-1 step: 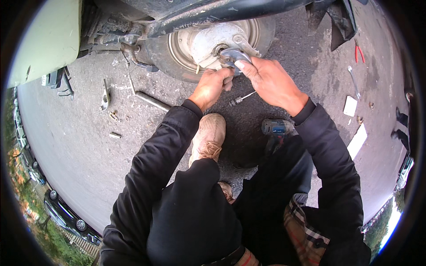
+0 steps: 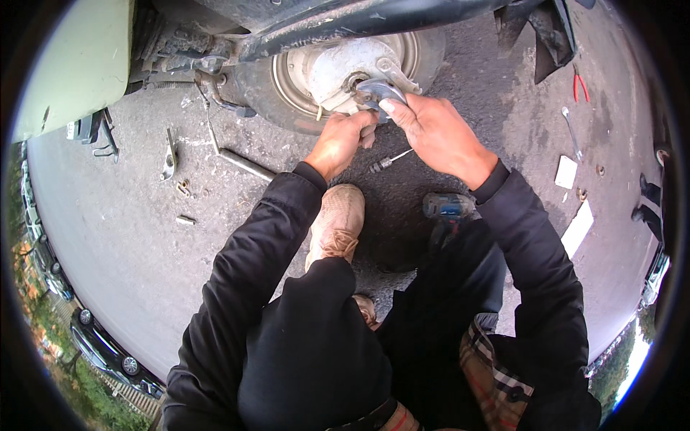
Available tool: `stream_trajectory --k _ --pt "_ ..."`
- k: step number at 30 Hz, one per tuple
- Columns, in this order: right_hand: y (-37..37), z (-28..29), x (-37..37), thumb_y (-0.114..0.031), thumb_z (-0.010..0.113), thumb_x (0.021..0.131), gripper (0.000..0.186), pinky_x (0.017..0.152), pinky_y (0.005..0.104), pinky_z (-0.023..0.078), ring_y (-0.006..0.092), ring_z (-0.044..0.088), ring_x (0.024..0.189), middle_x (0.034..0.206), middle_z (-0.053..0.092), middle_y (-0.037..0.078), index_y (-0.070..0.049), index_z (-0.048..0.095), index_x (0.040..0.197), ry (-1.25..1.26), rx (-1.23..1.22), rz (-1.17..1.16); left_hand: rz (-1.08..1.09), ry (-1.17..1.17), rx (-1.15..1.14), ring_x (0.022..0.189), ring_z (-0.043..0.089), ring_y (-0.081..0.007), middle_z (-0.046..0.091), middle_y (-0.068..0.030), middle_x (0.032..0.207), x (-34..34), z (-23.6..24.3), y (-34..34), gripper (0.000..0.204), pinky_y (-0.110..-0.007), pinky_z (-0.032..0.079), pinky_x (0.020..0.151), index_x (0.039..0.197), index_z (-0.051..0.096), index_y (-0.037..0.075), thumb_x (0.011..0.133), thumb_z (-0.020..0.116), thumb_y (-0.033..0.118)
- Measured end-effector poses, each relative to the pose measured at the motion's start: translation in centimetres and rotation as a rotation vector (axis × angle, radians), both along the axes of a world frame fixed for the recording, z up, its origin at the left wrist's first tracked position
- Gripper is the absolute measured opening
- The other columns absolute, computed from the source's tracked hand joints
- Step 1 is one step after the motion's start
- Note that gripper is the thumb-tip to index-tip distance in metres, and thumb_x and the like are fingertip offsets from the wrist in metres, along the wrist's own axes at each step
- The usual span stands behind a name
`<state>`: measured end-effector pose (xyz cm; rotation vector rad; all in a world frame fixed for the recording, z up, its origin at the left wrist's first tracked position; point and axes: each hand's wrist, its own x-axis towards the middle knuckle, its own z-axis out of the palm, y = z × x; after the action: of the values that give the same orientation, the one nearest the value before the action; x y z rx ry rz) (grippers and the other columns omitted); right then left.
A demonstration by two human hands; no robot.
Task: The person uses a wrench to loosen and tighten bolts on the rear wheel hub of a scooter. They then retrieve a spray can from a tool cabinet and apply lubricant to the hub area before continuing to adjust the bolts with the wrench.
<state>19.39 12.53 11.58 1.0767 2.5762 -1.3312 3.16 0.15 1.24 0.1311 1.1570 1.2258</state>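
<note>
My right hand [image 2: 447, 136] is closed around a curved, shiny silver metal piece [image 2: 381, 90], whose exact kind I cannot make out. This piece sits right in front of the hub of a wheel [image 2: 287, 79] with a pale grey metal cover [image 2: 345, 63]. Just left of the piece, my left hand [image 2: 341, 144] has its fingers curled in a pinch against its lower edge. What those fingers hold is hidden. Below the hands, a thin-shafted metal bit [image 2: 389, 161] lies on the asphalt.
A blue cordless power tool [image 2: 447, 207] lies by my right knee. Left are a long-handled bar [image 2: 246, 164], a ratchet wrench [image 2: 169, 159] and small metal parts [image 2: 184, 188]. Right are red-handled pliers [image 2: 580, 85], a wrench [image 2: 572, 132] and white card [image 2: 566, 172]. A black frame bar [image 2: 374, 20] crosses above the wheel.
</note>
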Motion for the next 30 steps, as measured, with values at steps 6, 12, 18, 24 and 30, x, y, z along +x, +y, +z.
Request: stream_trajectory --k 6,12,18,24,30 --pt "-0.6 0.6 -0.4 -0.051 0.049 0.112 0.057 0.076 0.0576 0.052 0.0549 0.064 0.091 0.088 0.068 0.031 0.003 0.064 0.099 -0.005 -0.015 -0.04 -0.179 0.264 -0.09 0.083 0.065 -0.0187 0.067 -0.0105 0.093 -1.3 3.3 -1.6 0.022 -0.033 0.052 0.071 0.109 0.068 -0.006 0.102 0.066 0.015" --pt "-0.2 0.6 -0.3 -0.051 0.05 0.112 0.057 0.077 0.0576 0.052 0.0556 0.064 0.091 0.089 0.068 0.031 0.003 0.064 0.1 -0.054 -0.043 -0.036 0.259 0.928 -0.372 0.11 0.067 -0.0205 0.072 -0.0105 0.118 -7.9 7.7 -8.3 0.051 -0.035 0.052 0.099 0.136 0.065 0.0 0.104 0.073 0.039" --pt "-0.1 0.2 0.1 -0.05 0.052 0.112 0.057 0.074 0.0576 0.05 0.0558 0.062 0.086 0.084 0.065 0.032 0.004 0.063 0.097 0.011 0.009 -0.007 0.43 0.264 0.205 0.145 0.049 -0.0264 0.053 -0.015 0.155 -11.9 2.9 -3.7 0.083 -0.042 0.034 0.125 0.165 0.028 0.001 0.102 0.077 0.024" --pt "0.0 0.1 0.4 -0.051 0.052 0.112 0.059 0.069 0.0535 0.051 0.0528 0.061 0.076 0.074 0.06 0.029 0.004 0.063 0.096 0.011 0.022 -0.023 0.424 0.217 0.242 0.144 0.05 -0.028 0.053 -0.0158 0.156 -12.0 3.0 -3.6 0.092 -0.044 0.035 0.125 0.167 0.023 0.001 0.098 0.081 0.02" --pt "1.4 0.6 0.1 -0.053 0.054 0.111 0.06 0.067 0.0486 0.051 0.0474 0.059 0.068 0.069 0.058 0.024 0.003 0.063 0.094 0.051 0.006 0.066 0.467 0.221 0.212 0.144 0.051 -0.0288 0.053 -0.0204 0.155 -11.9 2.3 -3.1 0.105 -0.044 0.034 0.125 0.17 0.01 -0.001 0.097 0.083 0.018"
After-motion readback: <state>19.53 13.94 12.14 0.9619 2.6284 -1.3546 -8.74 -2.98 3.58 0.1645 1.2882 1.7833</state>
